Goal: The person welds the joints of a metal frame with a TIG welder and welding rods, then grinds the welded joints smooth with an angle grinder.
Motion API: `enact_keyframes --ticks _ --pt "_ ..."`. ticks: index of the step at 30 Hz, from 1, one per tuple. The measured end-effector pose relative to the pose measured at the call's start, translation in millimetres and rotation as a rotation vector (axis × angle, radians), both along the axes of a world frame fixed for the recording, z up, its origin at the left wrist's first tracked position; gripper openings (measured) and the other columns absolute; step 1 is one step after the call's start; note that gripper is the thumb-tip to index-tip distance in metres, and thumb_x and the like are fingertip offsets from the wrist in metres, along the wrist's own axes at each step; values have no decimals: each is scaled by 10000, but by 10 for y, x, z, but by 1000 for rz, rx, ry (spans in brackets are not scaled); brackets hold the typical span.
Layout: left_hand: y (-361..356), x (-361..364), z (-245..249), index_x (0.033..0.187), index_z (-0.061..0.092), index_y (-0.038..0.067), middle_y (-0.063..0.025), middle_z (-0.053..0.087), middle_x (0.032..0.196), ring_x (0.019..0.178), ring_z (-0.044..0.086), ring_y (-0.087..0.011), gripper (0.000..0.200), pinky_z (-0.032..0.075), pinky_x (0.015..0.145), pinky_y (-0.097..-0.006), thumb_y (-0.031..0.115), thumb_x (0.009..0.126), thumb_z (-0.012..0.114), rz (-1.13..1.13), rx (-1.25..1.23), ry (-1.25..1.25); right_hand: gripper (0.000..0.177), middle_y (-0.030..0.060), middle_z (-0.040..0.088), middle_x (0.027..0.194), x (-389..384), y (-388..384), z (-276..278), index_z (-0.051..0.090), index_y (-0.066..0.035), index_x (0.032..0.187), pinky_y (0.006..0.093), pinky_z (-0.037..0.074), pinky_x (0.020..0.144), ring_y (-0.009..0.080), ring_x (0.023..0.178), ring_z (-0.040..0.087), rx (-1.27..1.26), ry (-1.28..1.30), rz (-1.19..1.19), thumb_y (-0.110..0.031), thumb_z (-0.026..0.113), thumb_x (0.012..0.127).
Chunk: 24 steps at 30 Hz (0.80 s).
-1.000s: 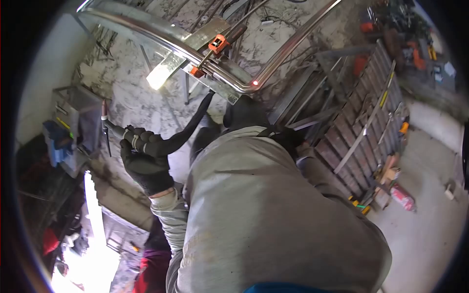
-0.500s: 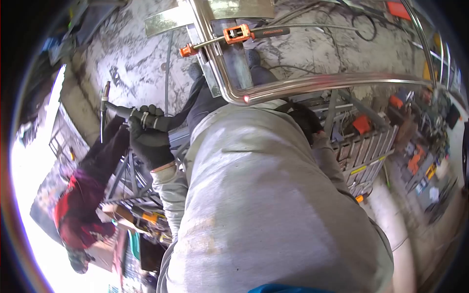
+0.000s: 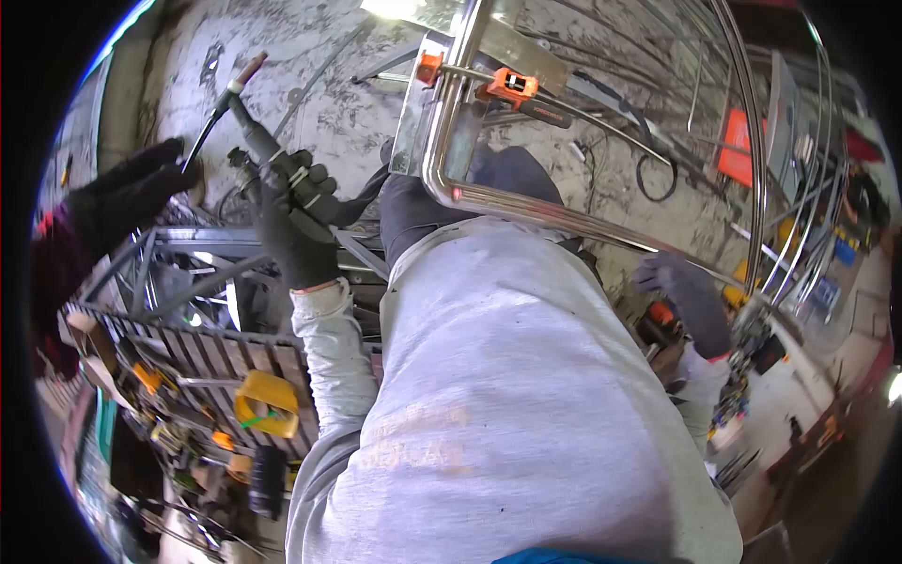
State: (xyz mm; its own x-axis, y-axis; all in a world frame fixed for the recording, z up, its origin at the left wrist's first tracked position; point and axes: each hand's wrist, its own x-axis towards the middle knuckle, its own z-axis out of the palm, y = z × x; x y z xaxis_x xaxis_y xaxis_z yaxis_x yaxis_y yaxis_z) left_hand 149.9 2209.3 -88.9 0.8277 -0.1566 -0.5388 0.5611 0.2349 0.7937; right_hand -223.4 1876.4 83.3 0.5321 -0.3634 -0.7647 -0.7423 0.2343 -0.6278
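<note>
My left hand (image 3: 299, 221), in a black glove, is closed on a welding torch (image 3: 252, 127) with a copper-coloured tip pointing up and left. My right hand (image 3: 684, 296), in a dark grey glove, is just below the long arm of a bent shiny tube (image 3: 573, 218); its fingers look loosely apart, and contact with the tube is unclear. An orange clamp (image 3: 512, 86) crosses the tube near its bend and a flat metal plate (image 3: 412, 127). A small red light spot shows on the bend.
A person in dark clothes (image 3: 122, 193) is at the left edge. A metal frame (image 3: 202, 240) stands below my left hand, with a yellow container (image 3: 267, 404) and tools lower down. An orange-red panel (image 3: 739, 146) and upright tubes are at right. Cables cross the floor.
My right hand has come out from beside my body toward the tube's right part. The view has shifted, and the torch appears higher. The other person now shows farther left.
</note>
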Motion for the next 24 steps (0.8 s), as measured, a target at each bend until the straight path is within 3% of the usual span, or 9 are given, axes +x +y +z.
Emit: enact_keyframes --ticks 2,7,11,13,15,18,21,23,24 --pt "-83 -273 9 1307 572 7 -173 687 1158 952 696 -282 412 605 808 -423 326 1047 557 71 -69 -1 442 141 709 1197 278 -256 108 623 22 1357 374 519 997 241 1072 681 24 -196 144 -314 592 1071" --pt "-457 -1178 140 1258 585 -3 -170 685 1082 912 680 -290 508 591 795 -436 458 1079 466 374 -380 95 389 176 705 1252 1166 -489 -301 641 -5 1348 408 514 1025 292 1159 678 -378 -696 570 -239 613 1039" --pt "-784 -1989 144 1250 581 -4 -156 671 1070 907 671 -270 547 586 806 -409 497 1089 432 441 -492 -25 338 185 723 1160 1613 -88 -478 708 5 1235 441 529 943 353 1054 697 -321 -1135 1027 -180 682 953" --pt "-958 -2356 282 1257 573 2 -135 656 1099 933 669 -239 506 583 833 -368 460 1107 421 505 -488 34 350 170 717 1158 1641 186 -461 711 -11 1196 432 528 922 359 1035 693 -407 -1179 1253 -225 711 918" --pt "-1151 -2664 509 1266 570 12 -121 648 1145 959 671 -210 439 583 847 -339 399 1122 420 505 -379 -155 405 144 702 1252 1617 369 -502 705 -64 1251 529 408 1122 367 1160 655 -676 -1148 1472 -261 709 897" --pt "-1342 -2979 331 1329 565 4 -130 679 1107 909 690 -233 512 596 754 -373 429 1129 362 633 -534 40 414 144 686 1259 1592 465 -773 699 -85 1249 529 408 1100 368 1135 652 -541 -1127 1431 -296 711 893" --pt "-1357 -3305 143 1296 582 12 -131 689 1070 925 690 -230 488 596 751 -371 417 1125 371 464 -638 -9 443 144 698 1219 1595 545 -819 689 -70 1250 515 434 1042 363 1118 657 -684 -1078 1515 -302 726 874" --pt "-1455 -3339 327 1259 583 15 -148 686 1026 805 695 -227 413 613 715 -366 362 1121 407 542 -554 -38 452 153 708 1173 1605 611 -888 677 -53 1259 506 447 999 360 1084 668 -695 -1092 1466 -257 741 861" --pt "-1482 -3396 330 1236 596 25 -138 681 989 797 689 -228 406 610 711 -368 369 1118 415 588 -706 106 439 157 713 1154 1623 632 -893 681 -46 1249 502 449 986 358 1065 674 -709 -1127 1421 -235 746 858"
